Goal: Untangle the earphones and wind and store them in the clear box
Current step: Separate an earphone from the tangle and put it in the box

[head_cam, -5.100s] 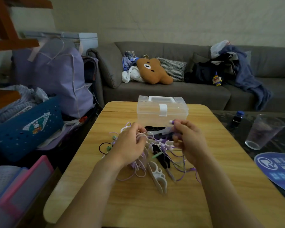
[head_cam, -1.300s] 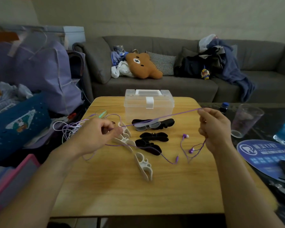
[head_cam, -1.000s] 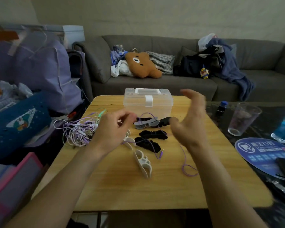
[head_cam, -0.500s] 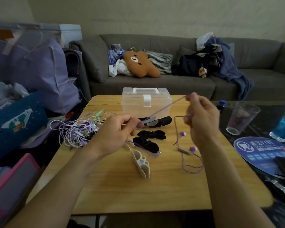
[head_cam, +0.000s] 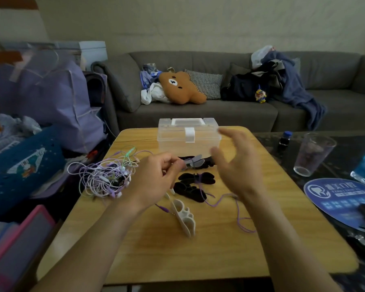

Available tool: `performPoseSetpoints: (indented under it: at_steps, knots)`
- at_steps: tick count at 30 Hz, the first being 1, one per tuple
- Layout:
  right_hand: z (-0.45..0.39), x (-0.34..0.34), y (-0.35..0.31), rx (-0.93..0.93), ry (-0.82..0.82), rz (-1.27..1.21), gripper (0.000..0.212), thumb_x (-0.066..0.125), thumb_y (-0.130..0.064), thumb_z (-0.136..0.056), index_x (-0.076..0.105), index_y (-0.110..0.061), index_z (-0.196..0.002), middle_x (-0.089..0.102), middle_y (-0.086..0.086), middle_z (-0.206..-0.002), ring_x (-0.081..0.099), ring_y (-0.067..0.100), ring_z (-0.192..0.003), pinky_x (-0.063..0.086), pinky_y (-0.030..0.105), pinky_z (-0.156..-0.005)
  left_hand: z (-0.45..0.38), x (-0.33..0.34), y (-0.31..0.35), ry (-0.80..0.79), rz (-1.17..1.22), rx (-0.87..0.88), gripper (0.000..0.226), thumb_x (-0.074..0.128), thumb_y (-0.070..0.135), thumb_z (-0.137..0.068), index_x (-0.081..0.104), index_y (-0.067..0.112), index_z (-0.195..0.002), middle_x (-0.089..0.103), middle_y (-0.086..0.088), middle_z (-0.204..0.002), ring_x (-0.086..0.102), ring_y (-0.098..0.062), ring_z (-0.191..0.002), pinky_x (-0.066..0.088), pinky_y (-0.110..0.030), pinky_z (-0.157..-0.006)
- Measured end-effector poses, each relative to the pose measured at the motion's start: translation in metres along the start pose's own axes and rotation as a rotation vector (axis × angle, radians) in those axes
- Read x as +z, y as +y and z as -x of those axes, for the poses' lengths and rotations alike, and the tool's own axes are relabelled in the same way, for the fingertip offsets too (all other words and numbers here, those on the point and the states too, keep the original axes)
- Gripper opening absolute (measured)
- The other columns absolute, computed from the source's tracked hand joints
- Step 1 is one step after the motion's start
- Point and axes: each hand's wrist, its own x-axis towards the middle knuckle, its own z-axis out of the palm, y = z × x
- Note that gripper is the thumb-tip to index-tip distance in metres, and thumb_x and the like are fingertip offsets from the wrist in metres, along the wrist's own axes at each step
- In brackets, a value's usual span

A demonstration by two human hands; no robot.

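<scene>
In the head view, the left hand (head_cam: 156, 178) sits at centre frame with its fingers curled, pinching one end of a thin purple earphone cable (head_cam: 238, 216) near a grey bow-shaped cable winder (head_cam: 193, 162); whether the winder itself is held cannot be told. The right hand (head_cam: 238, 165) hovers just right of centre, blurred, its fingers spread and holding nothing. The cable trails toward the lower right across the light wooden table (head_cam: 198, 256), passing under the right wrist, so its long axis runs from centre frame to lower right. The free length lies nearer the right hand, which is judged the better one to pick it up for winding. A tangled bundle of pale purple, white and green earphones (head_cam: 102, 175) rests at the table's left edge. The clear plastic box with a white latch (head_cam: 189, 137) stands closed at the far centre of the table, beyond both hands.
</scene>
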Motion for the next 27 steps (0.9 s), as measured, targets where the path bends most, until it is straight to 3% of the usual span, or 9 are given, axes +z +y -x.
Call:
performPoseSetpoints:
  at_steps: [2, 4, 6, 8, 14, 18, 22, 25, 27]
  knots:
    - [0.009, 0.013, -0.013, -0.044, -0.310, -0.125, 0.043, 0.064, -0.030, -0.096, 0.054, -0.027, -0.138, 0.063, -0.015, -0.122, 0.057, -0.004, -0.112, 0.042, 0.005, -0.092, 0.001, 0.004, 0.000, -0.015, 0.019, 0.008, 0.017, 0.060, 0.025, -0.099, 0.073, 0.016, -0.092, 0.064, -0.001, -0.054, 0.057, -0.015, -0.047, 0.046, -0.030, -0.051]
    - [0.015, 0.024, -0.019, 0.017, -0.440, -0.244, 0.032, 0.063, -0.031, -0.097, 0.061, -0.024, -0.129, 0.072, -0.010, -0.100, 0.069, 0.002, -0.087, 0.057, 0.021, -0.080, 0.001, 0.005, -0.004, -0.016, 0.034, -0.012, 0.018, 0.058, 0.023, -0.100, 0.071, 0.016, -0.090, 0.061, 0.002, -0.053, 0.054, -0.011, -0.047, 0.044, -0.027, -0.050]
    - [0.013, 0.026, -0.019, 0.020, -0.403, -0.220, 0.017, 0.065, -0.032, -0.096, 0.072, -0.022, -0.107, 0.072, -0.009, -0.082, 0.068, 0.005, -0.072, 0.057, 0.024, -0.067, 0.002, 0.005, -0.007, -0.011, 0.051, -0.029, 0.018, 0.057, 0.024, -0.100, 0.070, 0.016, -0.090, 0.061, 0.003, -0.053, 0.051, -0.008, -0.047, 0.041, -0.026, -0.050]
    - [0.008, 0.021, -0.016, 0.026, -0.356, -0.182, 0.009, 0.068, -0.031, -0.094, 0.073, -0.024, -0.090, 0.068, -0.015, -0.071, 0.063, 0.000, -0.066, 0.051, 0.017, -0.059, 0.003, 0.003, -0.007, -0.008, 0.038, -0.033, 0.020, 0.057, 0.027, -0.100, 0.071, 0.016, -0.090, 0.061, 0.003, -0.055, 0.047, -0.007, -0.048, 0.038, -0.029, -0.051]
    - [-0.006, 0.003, 0.003, 0.214, 0.043, -0.213, 0.012, 0.064, -0.032, -0.096, 0.068, -0.023, -0.090, 0.064, -0.005, -0.074, 0.054, 0.001, -0.061, 0.043, 0.014, -0.055, 0.008, -0.005, -0.003, -0.148, 0.146, -0.135, 0.030, 0.048, 0.025, -0.104, 0.064, 0.010, -0.084, 0.040, 0.012, -0.048, 0.032, -0.006, -0.044, 0.028, -0.018, -0.045]
    - [-0.008, -0.005, 0.009, 0.279, 0.118, -0.258, 0.016, 0.064, -0.029, -0.097, 0.068, -0.017, -0.087, 0.062, 0.003, -0.073, 0.049, 0.003, -0.055, 0.041, 0.013, -0.050, 0.007, -0.008, 0.002, -0.269, 0.475, -0.355, 0.031, 0.040, 0.018, -0.106, 0.052, 0.006, -0.081, 0.034, 0.002, -0.055, 0.027, -0.009, -0.044, 0.023, -0.019, -0.042]
    - [-0.005, 0.000, 0.014, 0.334, -0.070, -0.055, 0.020, 0.064, -0.031, -0.097, 0.068, -0.016, -0.085, 0.059, -0.002, -0.067, 0.048, 0.007, -0.057, 0.038, 0.017, -0.048, 0.006, -0.014, 0.006, -0.296, 1.017, -0.441, 0.014, 0.046, 0.016, -0.096, 0.054, 0.007, -0.089, 0.049, -0.007, -0.071, 0.042, -0.018, -0.057, 0.033, -0.028, -0.054]
    - [0.002, 0.010, 0.010, 0.298, -0.310, 0.099, 0.021, 0.065, -0.025, -0.095, 0.068, -0.013, -0.079, 0.064, 0.002, -0.067, 0.053, 0.011, -0.056, 0.046, 0.028, -0.052, 0.003, -0.014, 0.004, -0.175, 1.179, -0.431, 0.016, 0.052, 0.015, -0.091, 0.065, 0.007, -0.086, 0.053, -0.006, -0.072, 0.047, -0.017, -0.059, 0.039, -0.029, -0.061]
    - [0.006, 0.018, 0.002, 0.202, -0.478, 0.234, 0.023, 0.064, -0.024, -0.093, 0.069, -0.009, -0.077, 0.070, 0.009, -0.072, 0.055, 0.013, -0.057, 0.053, 0.033, -0.056, 0.001, -0.011, 0.004, -0.066, 1.223, -0.472, 0.020, 0.055, 0.018, -0.090, 0.071, 0.008, -0.083, 0.055, -0.002, -0.068, 0.047, -0.014, -0.055, 0.039, -0.026, -0.058]
